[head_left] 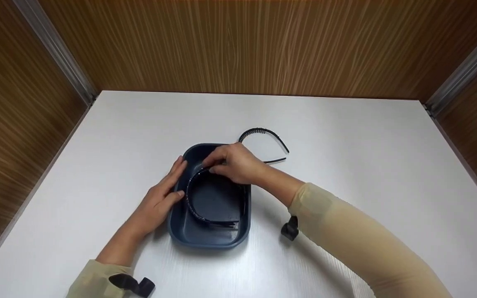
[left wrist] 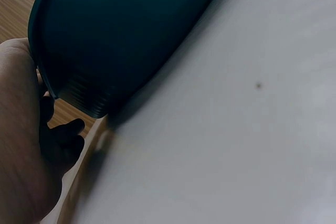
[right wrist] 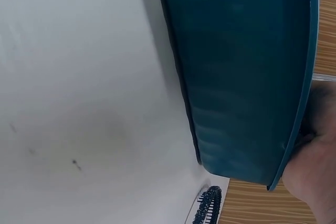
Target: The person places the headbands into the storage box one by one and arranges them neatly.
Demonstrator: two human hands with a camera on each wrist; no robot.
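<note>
Headband [head_left: 197, 207] sits in tray [head_left: 180, 238]; right hand [head_left: 234, 163] pinches its top, should lower evenly w/ left hand [head_left: 162, 198] flat, steadying rim.

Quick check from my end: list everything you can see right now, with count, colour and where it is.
tray: one, dark blue, middle of the table.
headband in tray: one, black, lying inside the tray.
toothed headband: one, black, on the table behind the tray.
table: one, white, between brown wood-look walls.
left hand: one, resting against the tray's left rim.
right hand: one, pinching the top of the headband in tray.
</note>
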